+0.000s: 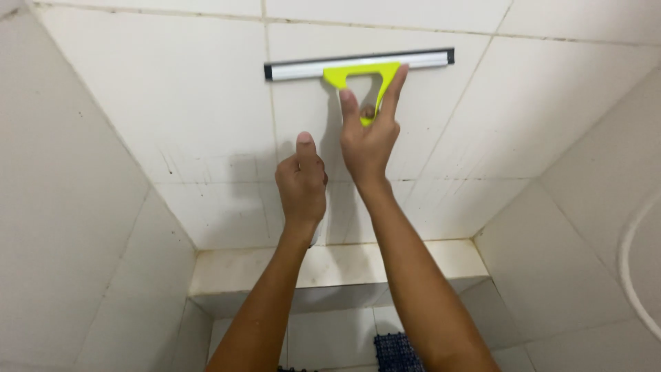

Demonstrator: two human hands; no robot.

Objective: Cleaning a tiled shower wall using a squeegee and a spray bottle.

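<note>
Right hand (368,141) grasps the yellow-green plastic-handled squeegee (359,67) against white wall tiles (206,103).
Left hand (301,182), clenched empty, rests at seven o'clock; squeegee looks light, stiff, best held by its triangular handle.

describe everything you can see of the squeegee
The squeegee has a long, silver, metal-looking blade bar with black end caps and a bright yellow-green, plastic-looking triangular open handle. It lies flat against the white tiled wall, bar nearly level, handle pointing down. The right hand grips the handle; the left hand is clear of it.
</note>
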